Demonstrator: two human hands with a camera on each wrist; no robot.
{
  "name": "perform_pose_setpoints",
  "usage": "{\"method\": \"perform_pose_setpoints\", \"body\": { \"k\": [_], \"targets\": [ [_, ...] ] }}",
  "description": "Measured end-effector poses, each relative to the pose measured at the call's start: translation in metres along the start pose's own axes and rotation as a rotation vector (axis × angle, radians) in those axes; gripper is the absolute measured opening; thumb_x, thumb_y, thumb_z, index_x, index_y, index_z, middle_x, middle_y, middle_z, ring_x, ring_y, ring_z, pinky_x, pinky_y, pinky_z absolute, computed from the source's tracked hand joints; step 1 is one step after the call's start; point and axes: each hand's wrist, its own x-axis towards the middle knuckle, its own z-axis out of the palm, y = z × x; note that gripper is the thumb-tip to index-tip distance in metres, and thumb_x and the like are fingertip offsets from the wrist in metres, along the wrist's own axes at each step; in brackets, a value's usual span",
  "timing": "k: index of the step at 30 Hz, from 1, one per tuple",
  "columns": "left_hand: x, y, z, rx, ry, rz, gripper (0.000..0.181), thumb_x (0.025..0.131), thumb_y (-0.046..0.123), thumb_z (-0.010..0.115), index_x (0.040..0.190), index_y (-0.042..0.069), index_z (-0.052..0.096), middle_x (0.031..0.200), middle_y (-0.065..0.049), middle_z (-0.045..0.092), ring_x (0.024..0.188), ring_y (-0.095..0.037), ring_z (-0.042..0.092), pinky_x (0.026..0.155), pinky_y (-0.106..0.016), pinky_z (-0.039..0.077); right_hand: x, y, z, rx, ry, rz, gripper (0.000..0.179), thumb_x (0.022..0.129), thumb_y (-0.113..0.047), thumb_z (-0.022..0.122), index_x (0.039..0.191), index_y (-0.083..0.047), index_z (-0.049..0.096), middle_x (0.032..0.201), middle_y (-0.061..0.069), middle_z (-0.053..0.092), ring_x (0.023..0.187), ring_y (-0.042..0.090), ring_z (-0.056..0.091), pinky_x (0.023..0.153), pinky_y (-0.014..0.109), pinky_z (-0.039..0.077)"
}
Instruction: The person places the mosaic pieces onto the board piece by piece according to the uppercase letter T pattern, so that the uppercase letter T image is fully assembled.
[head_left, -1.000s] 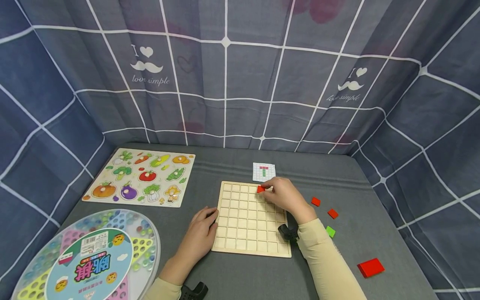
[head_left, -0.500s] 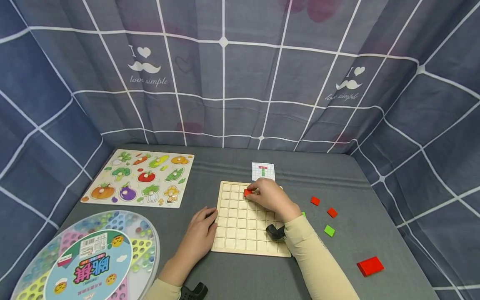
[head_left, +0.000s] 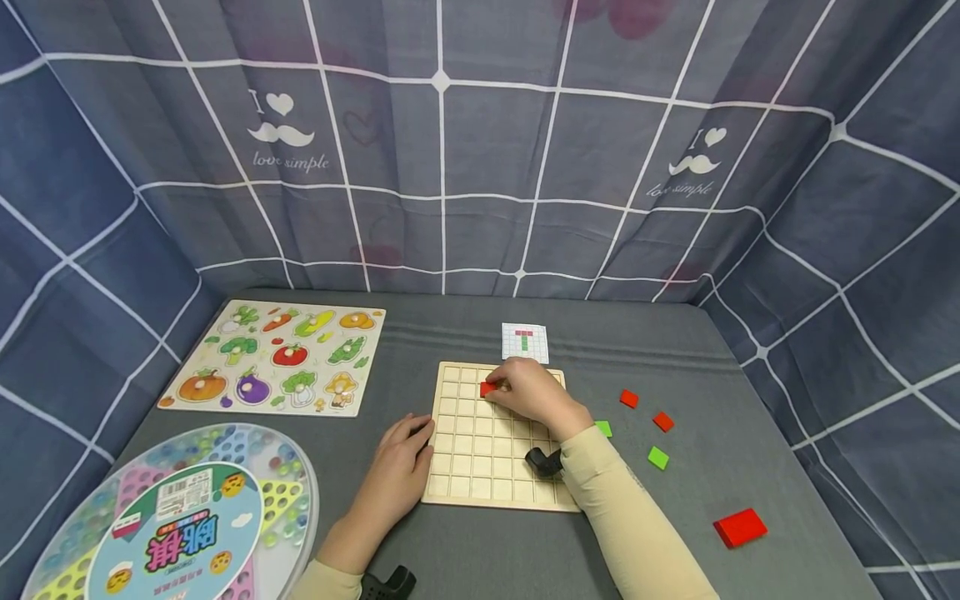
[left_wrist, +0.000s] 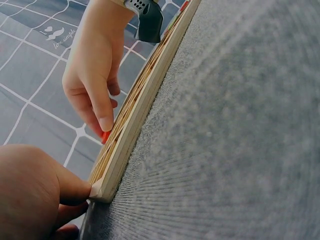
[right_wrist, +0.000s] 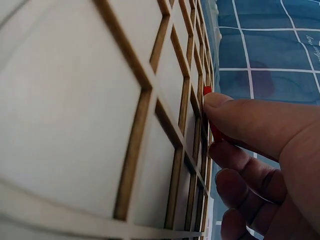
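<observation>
In the head view a light wooden grid board (head_left: 480,475) lies flat on the dark cloth. My right hand (head_left: 531,390) pinches a small red square tile (head_left: 487,389) between thumb and fingertips over the board's upper rows. The right wrist view shows this red tile (right_wrist: 215,127) at the grid's ridges; whether it rests fully in a cell, I cannot tell. My left hand (head_left: 405,458) rests against the board's left edge, and in the left wrist view a fingertip touches the board's corner. A pattern card (head_left: 525,343) with a red and green T stands behind the board, partly hidden.
Right of the board lie red tiles (head_left: 628,398), green tiles (head_left: 657,457) and a larger red block (head_left: 740,528). A vegetable puzzle board (head_left: 273,358) lies at the back left. A round Chinese checkers set (head_left: 292,533) lies at the front left. Patterned curtains (head_left: 480,150) enclose the table.
My right hand has moved left across the board's upper rows with the red tile, uncovering a green tile to the right. My left hand has stayed at the board's edge.
</observation>
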Motion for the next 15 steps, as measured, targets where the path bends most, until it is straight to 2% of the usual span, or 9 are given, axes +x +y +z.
{"method": "perform_pose_setpoints", "body": {
  "k": [8,15],
  "targets": [
    [0.0005,0.0002,-0.0007,0.0,-0.005,-0.002,0.036,0.093,0.004,0.066,0.128,-0.005,0.064,0.133,-0.015,0.059,0.134,-0.038,0.043,0.108,-0.054,0.036,0.0028,0.0005,0.0043,-0.001,-0.01,-0.007,0.011,0.087,-0.017,0.076,0.096,-0.014,0.079,0.089,-0.007,0.072,0.079,0.008,0.062,0.074,0.026,0.051],
    [0.0007,-0.0008,-0.0006,0.002,-0.002,0.007,0.036,0.093,0.004,0.066,0.128,-0.006,0.064,0.133,-0.016,0.058,0.134,-0.038,0.043,0.107,-0.055,0.037,0.0032,0.0025,0.006,0.003,-0.03,0.04,0.02,0.086,-0.026,0.079,0.104,-0.016,0.08,0.092,-0.008,0.071,0.082,0.006,0.059,0.073,0.024,0.048]
  ]
}}
